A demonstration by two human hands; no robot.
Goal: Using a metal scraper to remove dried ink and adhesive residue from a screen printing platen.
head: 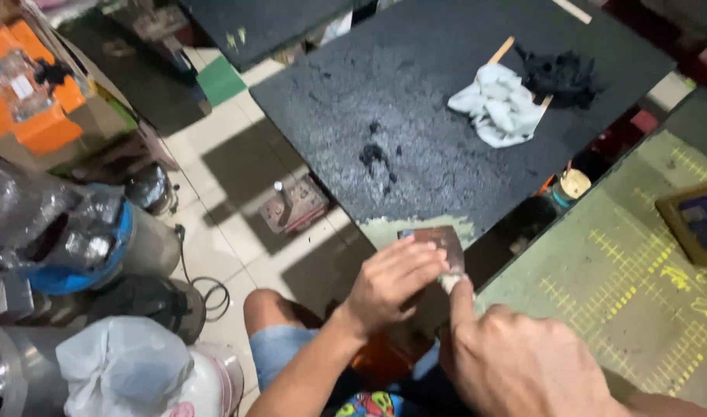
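Observation:
My left hand [388, 284] grips a small flat metal scraper blade [438, 239] at the near edge of a dark, rough-coated board [446, 123]. My right hand [523, 363] is close beside it, with the forefinger stretched up against a pale lump of putty just under the blade. A patch of pale greenish putty [384, 228] is smeared on the board's near corner. Dark flecks [373, 154] lie mid-board.
A crumpled white rag [500, 104], a black lump [562, 76] and a wooden stick lie at the board's far end. A green gridded cutting mat [624, 286] is at right. Metal cylinders [137, 239], bagged items and a tiled floor are at left. My knee shows below.

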